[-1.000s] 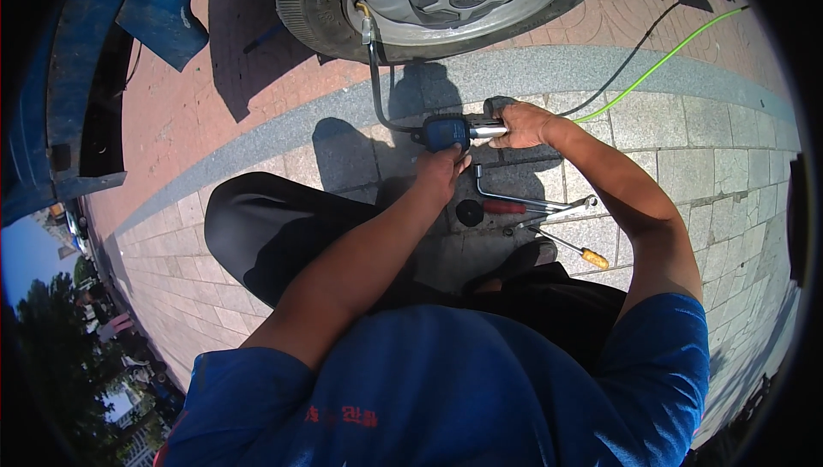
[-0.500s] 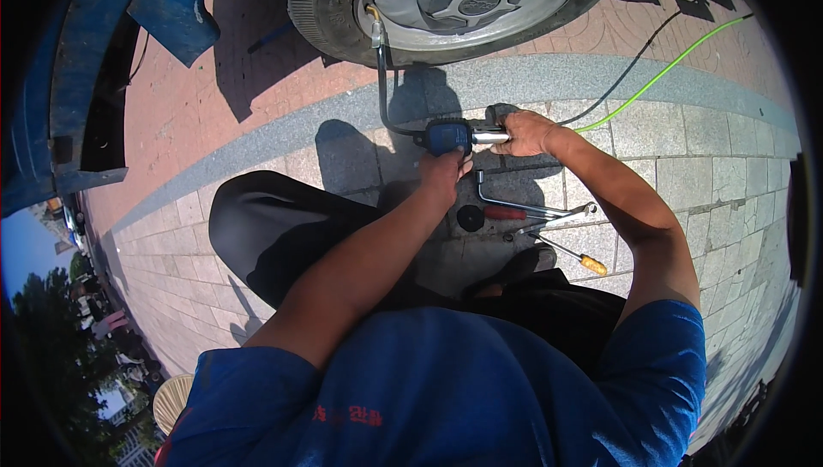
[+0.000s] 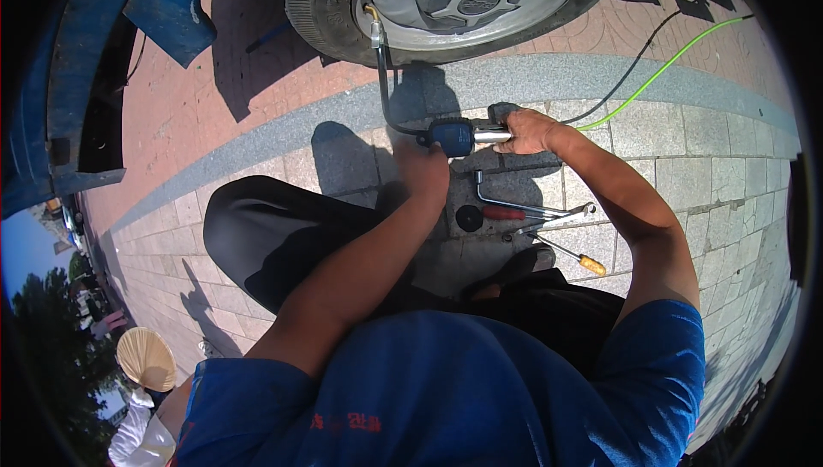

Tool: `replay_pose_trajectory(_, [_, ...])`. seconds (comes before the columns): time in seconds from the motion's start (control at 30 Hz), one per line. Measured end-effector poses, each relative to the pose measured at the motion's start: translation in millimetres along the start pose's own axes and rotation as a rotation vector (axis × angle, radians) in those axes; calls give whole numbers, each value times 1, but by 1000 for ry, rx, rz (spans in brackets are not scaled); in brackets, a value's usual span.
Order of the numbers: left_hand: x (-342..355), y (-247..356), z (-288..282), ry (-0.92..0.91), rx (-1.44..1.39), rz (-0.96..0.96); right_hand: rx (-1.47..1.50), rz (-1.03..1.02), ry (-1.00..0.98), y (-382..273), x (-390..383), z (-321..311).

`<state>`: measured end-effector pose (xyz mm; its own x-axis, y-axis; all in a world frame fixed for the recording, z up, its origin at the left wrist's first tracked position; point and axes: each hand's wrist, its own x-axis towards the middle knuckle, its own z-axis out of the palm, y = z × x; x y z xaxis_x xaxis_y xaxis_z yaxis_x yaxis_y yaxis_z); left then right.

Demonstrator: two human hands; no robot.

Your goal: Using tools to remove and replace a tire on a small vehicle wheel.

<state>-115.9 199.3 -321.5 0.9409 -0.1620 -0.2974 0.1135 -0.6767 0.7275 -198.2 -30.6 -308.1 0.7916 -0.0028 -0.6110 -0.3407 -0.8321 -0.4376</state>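
My right hand (image 3: pixel 530 132) is closed around the silver handle of a tire inflator (image 3: pixel 452 138) with a dark blue gauge body. A black hose (image 3: pixel 382 90) runs from the gauge's left end up to a brass valve stem (image 3: pixel 371 12) on the wheel, where its metal chuck (image 3: pixel 377 34) sits. Beside the gauge's lower left corner is my left hand (image 3: pixel 423 174), slightly blurred, with its fingertips partly hidden near the hose end. The tire (image 3: pixel 330 17) stands upright ahead of me, around a silver rim (image 3: pixel 403 8).
On the paving by my foot lie an L-shaped wrench (image 3: pixel 514 204), a red-handled tool (image 3: pixel 504 212), a screwdriver with a yellow handle (image 3: pixel 591 265) and a round black piece (image 3: pixel 469 218). A green hose (image 3: pixel 660 71) trails to the right. Blue vehicle panels (image 3: pixel 94 47) stand left. A person in a straw hat (image 3: pixel 147 359) is behind-left.
My left hand has slid left and down, off the gauge's face toward its hose end. The gauge has turned slightly. The straw hat and a white sleeve have come further into view.
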Motion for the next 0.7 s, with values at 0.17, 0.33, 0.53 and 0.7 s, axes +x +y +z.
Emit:
replay_pose_trajectory(0.17, [6, 78, -36, 306, 80, 237, 4, -5, -7, 8, -4, 0])
replay_pose_trajectory(0.33, [34, 123, -64, 277, -12, 486, -5, -6, -7, 2, 1, -3])
replay_pose_trajectory(0.53, [53, 151, -76, -82, -244, 461, 26, 7, -3, -1, -4, -9])
replay_pose_trajectory(0.7, [58, 158, -79, -54, -156, 477, 37, -16, 0, -2, -6, -10])
